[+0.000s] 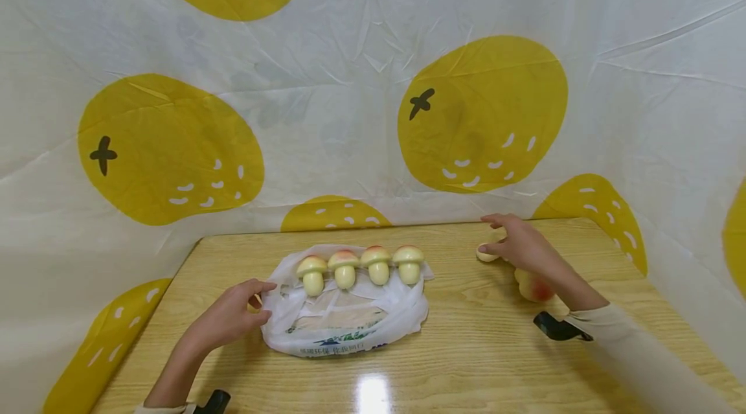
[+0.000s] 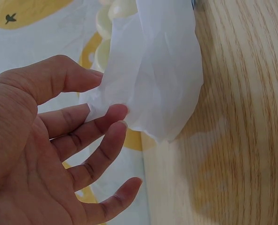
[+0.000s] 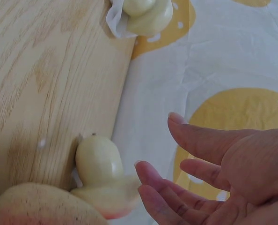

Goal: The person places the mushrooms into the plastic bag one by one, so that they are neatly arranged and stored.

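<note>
A row of several toy mushrooms (image 1: 344, 269), pale yellow with reddish caps, lies on a white plastic bag (image 1: 344, 344) with green and blue print. My left hand (image 1: 230, 313) is at the bag's left edge, fingers loosely bent. In the left wrist view, one finger passes behind a flap of the bag (image 2: 153, 79), and thumb and fingertips stand apart. At the back right, my right hand (image 1: 521, 247) is over another mushroom (image 3: 99, 161), fingers spread and nothing between them. Beside that mushroom lies a speckled yellow fruit (image 3: 40, 206) with a red blush, partly behind the right wrist in the head view.
The things lie on a wood-grain table (image 1: 466, 356). A pale cloth (image 1: 338, 109) with large yellow fruit prints hangs behind the table and along its sides. Black bands (image 1: 559, 327) sit at both wrists.
</note>
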### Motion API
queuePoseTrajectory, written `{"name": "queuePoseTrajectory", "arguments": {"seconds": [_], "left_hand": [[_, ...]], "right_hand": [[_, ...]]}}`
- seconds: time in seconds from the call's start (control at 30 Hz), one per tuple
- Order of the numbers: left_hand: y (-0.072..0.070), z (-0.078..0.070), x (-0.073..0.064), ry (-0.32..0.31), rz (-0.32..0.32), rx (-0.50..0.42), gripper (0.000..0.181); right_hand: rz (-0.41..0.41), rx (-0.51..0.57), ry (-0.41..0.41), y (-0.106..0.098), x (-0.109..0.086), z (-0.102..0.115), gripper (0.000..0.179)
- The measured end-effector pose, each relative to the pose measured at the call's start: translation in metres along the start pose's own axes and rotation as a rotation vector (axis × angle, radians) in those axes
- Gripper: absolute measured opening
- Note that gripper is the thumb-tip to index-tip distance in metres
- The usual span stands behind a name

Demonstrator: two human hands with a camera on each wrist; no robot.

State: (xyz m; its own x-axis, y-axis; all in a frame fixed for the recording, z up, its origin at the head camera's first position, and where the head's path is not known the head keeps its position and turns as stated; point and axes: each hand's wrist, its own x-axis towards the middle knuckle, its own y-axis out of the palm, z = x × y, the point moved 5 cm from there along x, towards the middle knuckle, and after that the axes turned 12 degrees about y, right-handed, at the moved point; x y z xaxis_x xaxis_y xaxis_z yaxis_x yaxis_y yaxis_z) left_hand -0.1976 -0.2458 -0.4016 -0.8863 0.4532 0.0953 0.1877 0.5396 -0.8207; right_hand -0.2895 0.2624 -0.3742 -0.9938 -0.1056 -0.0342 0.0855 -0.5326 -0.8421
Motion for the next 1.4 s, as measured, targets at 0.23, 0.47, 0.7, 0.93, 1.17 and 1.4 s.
{"name": "queuePoseTrajectory", "arguments": {"seconds": [0.23,0.47,0.7,0.93,1.17,1.4], "left_hand": [[0.0,-0.001,0.0,-0.004,0.001,-0.004,0.049],[0.0,0.0,0.0,-0.01,0.002,-0.014,0.049],[0.001,0.003,0.0,-0.021,0.0,-0.01,0.048],[0.001,0.002,0.0,-0.014,-0.001,-0.018,0.048],[0.001,0.004,0.0,-0.009,-0.006,-0.004,0.048],[0.001,0.005,0.0,-0.013,-0.011,0.003,0.049]], "right_hand": [[-0.004,0.001,0.01,-0.004,0.001,-0.01,0.069],[-0.008,-0.04,0.025,-0.005,0.003,-0.013,0.073],[-0.004,-0.092,0.008,0.002,0.005,-0.017,0.07],[0.001,-0.127,-0.012,0.006,0.004,-0.013,0.062],[-0.017,-0.173,-0.063,0.014,0.003,-0.007,0.056],[-0.007,-0.138,-0.161,0.022,0.001,-0.002,0.047]]}}
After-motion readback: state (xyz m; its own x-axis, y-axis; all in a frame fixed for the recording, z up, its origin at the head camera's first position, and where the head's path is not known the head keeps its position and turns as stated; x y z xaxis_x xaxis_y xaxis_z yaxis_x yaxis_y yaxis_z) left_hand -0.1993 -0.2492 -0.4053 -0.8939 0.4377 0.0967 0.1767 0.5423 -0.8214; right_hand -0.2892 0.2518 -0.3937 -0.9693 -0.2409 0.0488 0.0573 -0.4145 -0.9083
